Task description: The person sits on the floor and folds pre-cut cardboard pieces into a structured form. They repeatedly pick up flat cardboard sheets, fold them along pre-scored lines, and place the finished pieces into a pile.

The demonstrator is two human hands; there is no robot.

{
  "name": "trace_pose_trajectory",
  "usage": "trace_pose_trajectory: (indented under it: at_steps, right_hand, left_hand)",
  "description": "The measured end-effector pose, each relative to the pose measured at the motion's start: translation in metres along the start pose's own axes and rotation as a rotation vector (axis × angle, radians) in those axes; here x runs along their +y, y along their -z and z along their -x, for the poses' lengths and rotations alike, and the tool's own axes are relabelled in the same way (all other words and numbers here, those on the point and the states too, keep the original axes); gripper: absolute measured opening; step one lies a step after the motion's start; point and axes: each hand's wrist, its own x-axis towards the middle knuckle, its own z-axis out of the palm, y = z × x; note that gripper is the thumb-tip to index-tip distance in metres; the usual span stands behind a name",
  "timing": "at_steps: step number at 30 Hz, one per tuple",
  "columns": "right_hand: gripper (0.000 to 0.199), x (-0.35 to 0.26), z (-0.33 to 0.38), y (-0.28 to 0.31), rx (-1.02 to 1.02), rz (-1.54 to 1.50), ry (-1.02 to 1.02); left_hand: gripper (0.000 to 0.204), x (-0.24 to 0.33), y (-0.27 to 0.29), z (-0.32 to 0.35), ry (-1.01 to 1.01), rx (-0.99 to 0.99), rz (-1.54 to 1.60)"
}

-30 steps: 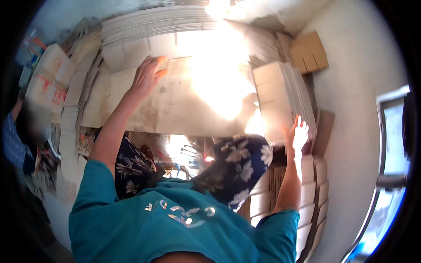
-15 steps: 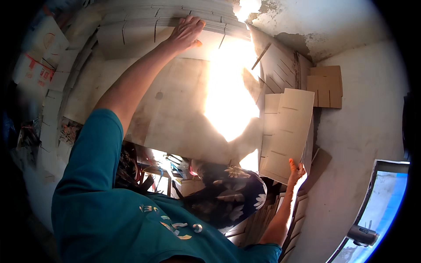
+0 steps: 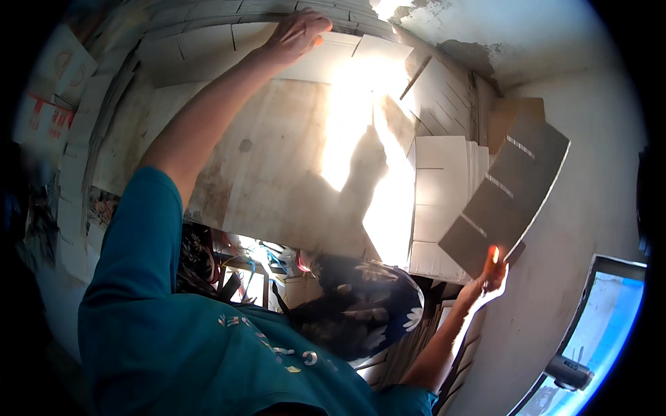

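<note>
My right hand (image 3: pixel 491 279) is closed on the lower end of a slotted cardboard strip (image 3: pixel 510 187), held up and tilted to the right, its shaded face showing three slits. Beside it on the table's right end lies a stack of pale slotted strips (image 3: pixel 438 180). At the far edge, my left hand (image 3: pixel 300 35) has its fingers curled at the top edge of a long pale slotted cardboard strip (image 3: pixel 211 45), thumb on the near side. The fingertips are partly hidden. Behind that strip run more stacked cardboard strips (image 3: pixel 201 15).
Strong sunlight falls across the wooden table (image 3: pixel 270 145). Brown cardboard pieces (image 3: pixel 510 114) rest against the right wall (image 3: pixel 583 187). A dark floral cloth (image 3: pixel 361 305) covers my lap. More strips stand below at the right; a blue-lit window (image 3: pixel 603 333) is at lower right.
My right hand has lifted its strip off the stack and swung it to the right, turning its shaded face up. My left hand and the far strip have shifted slightly away.
</note>
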Motion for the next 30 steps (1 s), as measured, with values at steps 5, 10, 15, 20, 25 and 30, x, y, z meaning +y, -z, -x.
trace_pose_trajectory:
  at_steps: [5,10,15,20,25,30]
  right_hand:
    - [0.036,-0.056,-0.003,-0.062,-0.471,-0.318,-0.057]
    - [0.042,-0.089,0.017,-0.124,-0.490,-0.188,0.156]
    - [0.046,-0.108,0.026,-0.155,-0.500,-0.010,0.390]
    - [0.052,-0.106,0.036,-0.167,-0.427,0.141,0.573]
    - [0.061,-0.103,0.051,-0.171,-0.675,0.390,0.345]
    - [0.073,-0.079,0.058,-0.183,-0.736,0.553,0.541]
  left_hand:
    - [0.046,0.030,-0.004,0.032,-0.296,0.120,0.205]
    - [0.018,0.125,0.032,0.037,0.060,-0.308,0.248]
    - [0.013,0.151,0.040,0.048,-0.091,-0.205,0.278]
    - [0.011,0.161,0.048,0.045,-0.097,-0.118,0.312]
    - [0.017,0.174,0.058,0.047,-0.072,-0.114,0.472]
    - [0.014,0.186,0.062,0.057,-0.136,-0.125,0.406]
